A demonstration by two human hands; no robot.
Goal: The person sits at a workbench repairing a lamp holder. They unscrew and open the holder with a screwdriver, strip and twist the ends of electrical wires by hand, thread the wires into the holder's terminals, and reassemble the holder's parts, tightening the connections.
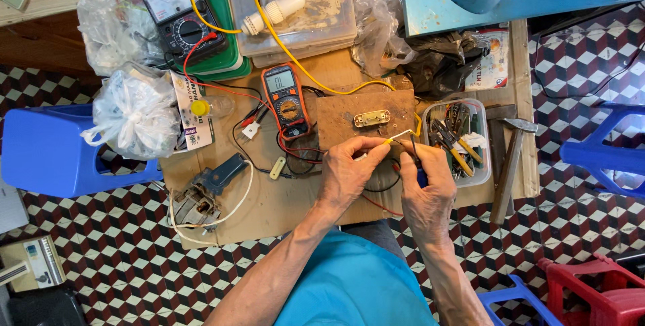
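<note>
My left hand [349, 168] pinches the end of a yellow wire [316, 77] over a small wooden block [349, 114]. The wire's bare tip points right, toward my right hand [430, 181]. That hand grips a thin tool with a blue handle [421, 177], its dark tip raised beside the wire end. A small metal fitting [371, 118] is mounted on the block just above both hands. The yellow wire runs up to a white lamp holder [272, 14] lying on a clear box.
An orange digital meter [285, 98] with red and black leads lies left of the block. A black analog meter [178, 10], plastic bags [134, 114], a clear tub of tools [460, 141], a hammer [510, 165], blue stools and a red stool surround the low wooden table [269, 212].
</note>
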